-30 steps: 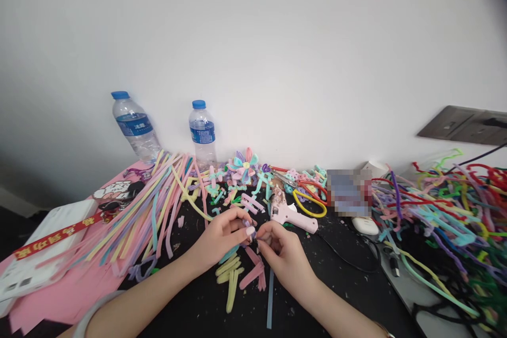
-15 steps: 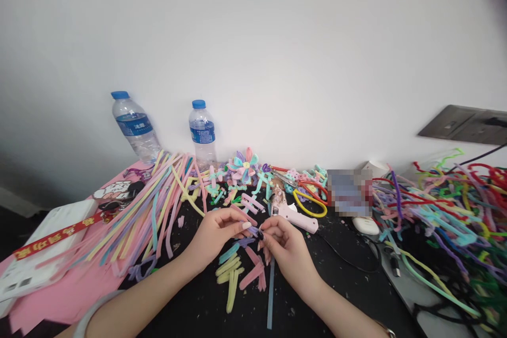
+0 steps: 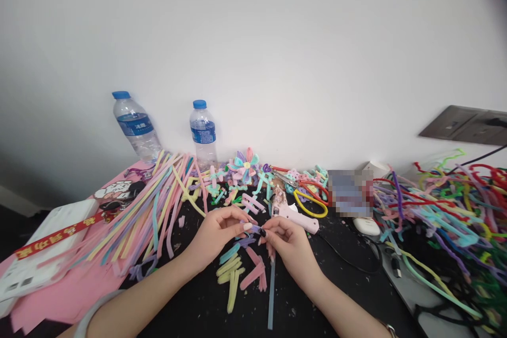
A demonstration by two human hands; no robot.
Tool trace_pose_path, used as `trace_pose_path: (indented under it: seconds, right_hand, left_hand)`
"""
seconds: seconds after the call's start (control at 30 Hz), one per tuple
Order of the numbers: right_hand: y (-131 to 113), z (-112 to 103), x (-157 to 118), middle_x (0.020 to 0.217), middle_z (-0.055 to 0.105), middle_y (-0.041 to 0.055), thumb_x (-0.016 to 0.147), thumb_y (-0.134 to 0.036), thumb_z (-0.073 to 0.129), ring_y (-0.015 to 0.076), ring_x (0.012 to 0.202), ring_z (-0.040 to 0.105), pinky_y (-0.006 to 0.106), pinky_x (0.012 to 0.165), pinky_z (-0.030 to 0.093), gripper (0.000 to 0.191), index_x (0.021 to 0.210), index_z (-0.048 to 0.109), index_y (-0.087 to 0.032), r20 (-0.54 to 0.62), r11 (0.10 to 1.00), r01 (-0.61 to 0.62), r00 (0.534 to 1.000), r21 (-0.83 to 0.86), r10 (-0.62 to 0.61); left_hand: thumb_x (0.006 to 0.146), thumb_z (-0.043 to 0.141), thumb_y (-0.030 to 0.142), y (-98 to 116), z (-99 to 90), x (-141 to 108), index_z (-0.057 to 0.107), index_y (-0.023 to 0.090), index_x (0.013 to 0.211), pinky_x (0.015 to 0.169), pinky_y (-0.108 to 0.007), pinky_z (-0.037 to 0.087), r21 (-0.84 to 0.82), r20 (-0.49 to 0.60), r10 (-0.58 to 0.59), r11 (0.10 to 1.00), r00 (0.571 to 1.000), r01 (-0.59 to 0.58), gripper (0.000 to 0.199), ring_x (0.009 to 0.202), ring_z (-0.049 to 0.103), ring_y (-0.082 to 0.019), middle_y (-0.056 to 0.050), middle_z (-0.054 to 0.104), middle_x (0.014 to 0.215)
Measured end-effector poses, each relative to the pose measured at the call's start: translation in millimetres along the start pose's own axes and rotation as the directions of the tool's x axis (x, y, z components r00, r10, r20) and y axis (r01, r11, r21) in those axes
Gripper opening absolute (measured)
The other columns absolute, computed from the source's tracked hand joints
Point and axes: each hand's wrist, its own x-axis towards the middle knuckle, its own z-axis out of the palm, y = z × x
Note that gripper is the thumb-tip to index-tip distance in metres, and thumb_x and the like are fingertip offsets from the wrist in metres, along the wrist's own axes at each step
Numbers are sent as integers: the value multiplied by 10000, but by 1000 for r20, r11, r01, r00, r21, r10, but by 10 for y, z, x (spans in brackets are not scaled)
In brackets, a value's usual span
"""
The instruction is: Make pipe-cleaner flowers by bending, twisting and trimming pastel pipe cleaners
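Between my two hands is a short purple pipe cleaner piece (image 3: pixel 255 228), mostly covered by fingertips. My left hand (image 3: pixel 222 232) pinches its left end with thumb and fingers. My right hand (image 3: pixel 288 243) closes on the other end, its thumb and fingertips pressed together. Below them on the black surface lie folded yellow pipe cleaner pieces (image 3: pixel 232 280), pink pieces (image 3: pixel 257 272) and a blue piece (image 3: pixel 229 253). A translucent glue stick (image 3: pixel 271 296) points toward me under my right hand. Just beyond sits a pale pink glue gun (image 3: pixel 295 217).
Long pastel pipe cleaners (image 3: pixel 146 211) spread at the left, near a white box (image 3: pixel 47 248). Two water bottles (image 3: pixel 204 134) stand by the wall. Yellow-handled scissors (image 3: pixel 311 205), a pipe cleaner flower (image 3: pixel 245 165) and a white mouse-like object (image 3: pixel 366 226) lie behind. Tangled pipe cleaners (image 3: pixel 447 227) fill the right.
The purple piece has turned between my fingertips and shows less of its length. Both hands stay in nearly the same place, with small finger shifts.
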Motion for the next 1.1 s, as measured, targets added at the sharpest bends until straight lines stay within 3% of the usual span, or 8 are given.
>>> trace_pose_path:
  seconds: [0.17,0.33,0.5,0.73,0.93,1.1]
  right_hand:
    - [5,-31,6,482,461,-67,763,-381,597,75,383,396,195,374,312,220,731,521,-177,-88,996,68,993,-57,-73]
    - [3,-41,-19,699,557,7,760,-426,600,100,468,454,229,417,389,254,721,527,-185,-115,983,142,981,-112,-155]
    - [-5,-46,-52,765,562,27,825,-321,541,115,524,483,240,468,411,163,735,536,-185,-77,941,224,965,-253,-250]
    - [-30,-36,-84,797,591,40,823,-189,534,162,704,554,265,597,436,118,708,561,-189,-4,830,370,913,-416,-409]
    - [-69,-21,-77,806,606,53,778,-190,583,156,652,560,254,519,414,116,667,614,-184,4,816,381,907,-435,-421]
    - [-65,-28,-62,827,624,57,762,-188,588,138,599,551,243,477,395,111,659,630,-181,-12,819,349,917,-455,-398]
  left_hand:
    - [730,626,158,6,-6,-6,632,149,722,753,-305,488,199,42,162,966,986,-167,14,886,591,-206,-76,637,888]
    - [762,579,194,55,19,-37,586,162,751,626,-234,512,281,124,146,944,982,-175,34,853,582,-185,-72,606,920]
    - [790,535,164,109,28,-60,576,171,764,603,-195,482,421,219,157,875,963,-238,49,751,557,-140,-39,576,840]
    - [817,512,164,101,6,-72,640,163,788,586,-217,465,526,254,235,780,938,-338,132,694,576,-130,-77,609,941]
    - [805,521,146,82,8,-63,664,179,738,786,-284,494,550,225,320,738,920,-391,162,884,617,-191,-79,671,909]
    - [814,515,167,48,-19,-57,677,193,787,851,-297,489,606,223,306,700,925,-378,167,947,619,-197,-72,674,1006]
